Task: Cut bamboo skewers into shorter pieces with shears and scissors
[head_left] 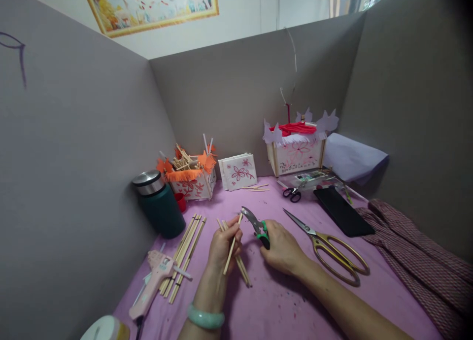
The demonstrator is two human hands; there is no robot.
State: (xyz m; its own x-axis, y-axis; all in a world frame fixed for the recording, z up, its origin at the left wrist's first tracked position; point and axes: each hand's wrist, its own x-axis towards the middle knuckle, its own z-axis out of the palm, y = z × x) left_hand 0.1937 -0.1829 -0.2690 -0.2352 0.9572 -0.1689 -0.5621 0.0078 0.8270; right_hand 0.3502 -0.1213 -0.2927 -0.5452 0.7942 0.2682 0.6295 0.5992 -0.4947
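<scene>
As you look down from the head camera, your left hand is closed on several thin sticks, its thumb and fingers pinching one tilted stick whose upper end pokes out above the fingertips while the other sticks slant down past your palm. Your right hand is curled around the handles of the garden clippers, the blades pointing up and left toward that upper end; you can't tell from here whether they touch it. Close by your right forearm, the big gold-handled scissors lie on the pink tablecloth, with a black phone and small scissors farther back and a patterned cloth at the right. On your left, a row of sticks lies partly behind the glue gun, crowding the space beside your left forearm, and a green bottle stands beyond. Behind everything are an orange-trimmed box, flowered cards and a purple-trimmed box.
</scene>
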